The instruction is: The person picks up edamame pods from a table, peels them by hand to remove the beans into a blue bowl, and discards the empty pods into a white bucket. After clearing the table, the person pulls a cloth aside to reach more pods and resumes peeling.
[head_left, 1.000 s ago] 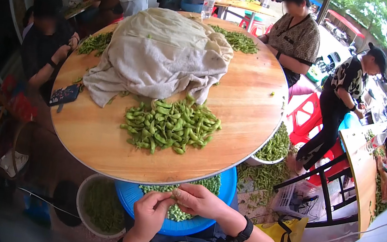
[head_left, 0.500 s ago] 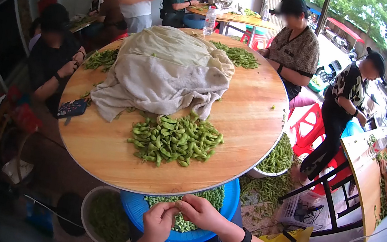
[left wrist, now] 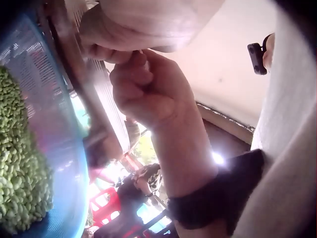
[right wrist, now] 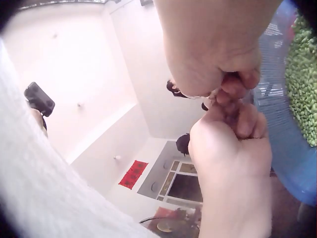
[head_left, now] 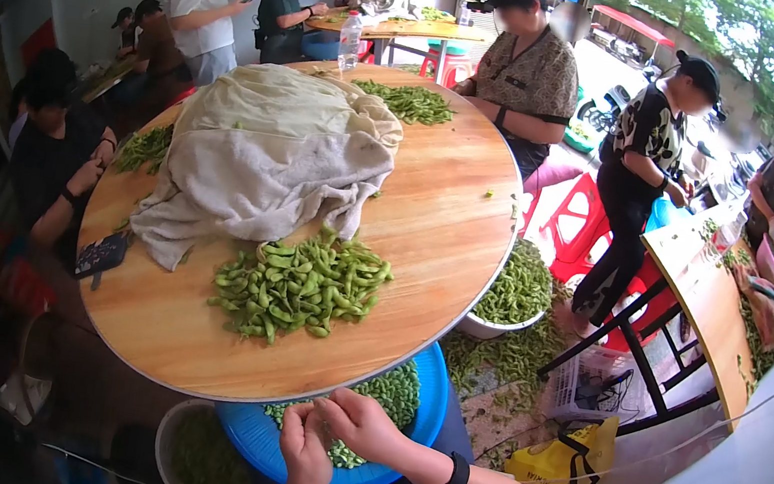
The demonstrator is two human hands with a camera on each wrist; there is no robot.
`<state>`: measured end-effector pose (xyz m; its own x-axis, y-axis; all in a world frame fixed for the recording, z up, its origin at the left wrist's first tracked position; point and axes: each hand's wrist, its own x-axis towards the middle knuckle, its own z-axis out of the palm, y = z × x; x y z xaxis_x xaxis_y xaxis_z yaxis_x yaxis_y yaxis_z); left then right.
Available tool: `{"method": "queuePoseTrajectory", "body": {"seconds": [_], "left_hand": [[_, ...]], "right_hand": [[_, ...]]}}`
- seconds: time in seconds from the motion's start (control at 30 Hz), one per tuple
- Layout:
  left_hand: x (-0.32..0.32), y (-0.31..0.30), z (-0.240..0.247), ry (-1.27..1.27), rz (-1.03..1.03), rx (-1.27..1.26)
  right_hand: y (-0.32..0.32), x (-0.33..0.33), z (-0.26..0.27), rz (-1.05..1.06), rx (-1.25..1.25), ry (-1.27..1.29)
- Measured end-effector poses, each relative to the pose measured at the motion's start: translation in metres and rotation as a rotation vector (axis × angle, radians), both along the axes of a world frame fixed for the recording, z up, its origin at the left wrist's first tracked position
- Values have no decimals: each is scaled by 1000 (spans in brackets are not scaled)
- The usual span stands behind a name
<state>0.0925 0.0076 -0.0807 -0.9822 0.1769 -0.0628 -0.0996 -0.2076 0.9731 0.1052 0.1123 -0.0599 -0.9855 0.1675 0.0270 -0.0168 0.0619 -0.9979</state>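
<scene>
Over the blue plastic basket (head_left: 433,401), my left hand (head_left: 307,454) and right hand (head_left: 367,430) meet fingertip to fingertip. Curled fingers and thumbs of both hands pinch a small soybean pod between them, mostly hidden by the fingers. In the left wrist view the right hand (left wrist: 151,91) has its fingers bent inward, close under the left hand (left wrist: 153,22). Shelled green beans (left wrist: 20,168) fill the basket beside the hands. Beyond, a heap of green soybean pods (head_left: 299,287) lies on the round wooden table (head_left: 436,250).
A pale cloth (head_left: 270,148) covers a mound on the table. The table edge overhangs the basket. Buckets of pods (head_left: 513,287) stand at right and lower left, with a yellow bag (head_left: 565,458) on the floor. Several people work around other tables.
The head view has swung, so table and people shift left in it. Both hands stay together over the basket, fingertips still joined.
</scene>
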Motion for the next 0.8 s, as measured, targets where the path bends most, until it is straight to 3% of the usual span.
{"method": "queuePoseTrajectory", "body": {"seconds": [0.43,0.6,0.67,0.77,0.8], "left_hand": [[-6,2,-16,8,30,-12],[-16,-15,-18,-375,-94,172],[-18,-29,-21,-327,-290,95],[-26,-44,-28,-279,-271,-129],[-24,-47,-24,-236,-286,-176]], "right_hand": [[-2,-2,-20,-31,123,63],[12,3,-26,122,233,154],[17,8,-25,220,217,145],[28,13,-18,325,259,39],[29,14,-15,263,283,91]]}}
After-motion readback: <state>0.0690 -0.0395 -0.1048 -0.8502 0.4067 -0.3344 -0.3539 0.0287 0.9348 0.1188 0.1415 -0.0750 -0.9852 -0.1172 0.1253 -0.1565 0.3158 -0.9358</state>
